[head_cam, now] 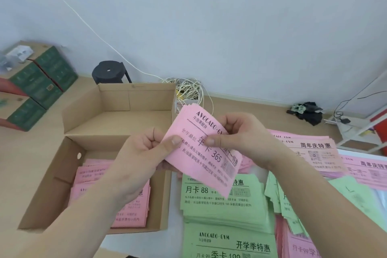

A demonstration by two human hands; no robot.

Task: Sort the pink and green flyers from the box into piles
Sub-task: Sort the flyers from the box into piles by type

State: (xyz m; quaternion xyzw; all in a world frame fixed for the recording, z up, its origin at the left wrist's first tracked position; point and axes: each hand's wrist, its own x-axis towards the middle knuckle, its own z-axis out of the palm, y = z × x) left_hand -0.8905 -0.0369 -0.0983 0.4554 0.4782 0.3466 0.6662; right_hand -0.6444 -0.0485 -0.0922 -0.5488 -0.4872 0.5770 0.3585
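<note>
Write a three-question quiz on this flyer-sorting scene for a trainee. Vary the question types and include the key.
1. True or false: the left hand and the right hand both grip the pink stack.
2. Multiple choice: what colour are the visible flyers lying in the cardboard box? A pink, B green, C both.
3. Fill in: seen by the person, the green pile nearest the box lies just to its ____.

Key: 1 true; 2 A; 3 right.
</note>
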